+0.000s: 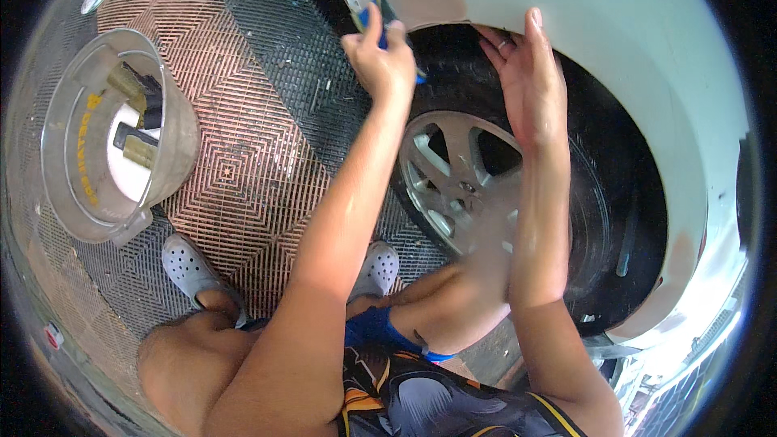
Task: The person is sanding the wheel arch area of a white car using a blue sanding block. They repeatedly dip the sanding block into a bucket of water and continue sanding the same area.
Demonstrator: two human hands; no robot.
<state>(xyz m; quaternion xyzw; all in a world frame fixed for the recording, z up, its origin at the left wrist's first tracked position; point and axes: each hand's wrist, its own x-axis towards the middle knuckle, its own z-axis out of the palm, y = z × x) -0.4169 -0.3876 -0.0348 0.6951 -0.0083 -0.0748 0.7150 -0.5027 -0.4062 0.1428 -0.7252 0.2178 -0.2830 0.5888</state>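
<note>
A: Far left first — clear plastic bucket point(113, 137) on the tiled grid floor point(251, 137), a few brushes or bottles standing inside it. Well apart from both hands.

B: And the person?

A: Crouched, grey clogs on the floor, facing the wheel point(461, 186) of a white car. Left hand point(382, 61) is raised and closed around a blue tool point(374, 16) — only a bit of blue and a dark tip shows above and below the fist, so I can't tell its kind.

B: Where does it sit?

A: Right at the edge of the white fender point(615, 40), where the arch meets the upper left of the tyre. The tool's long axis seems to run up and slightly left, out of the fist toward the panel.

B: Right hand?

A: Right hand point(530, 85) is open, fingers long and close together, a ring on one — laid flat along the arch lip, fingertips curling into the gap above the tyre. Holds nothing.

B: Which is nearer the tool?

A: Left has it; the right is just beside, across the top of the tyre.
</note>
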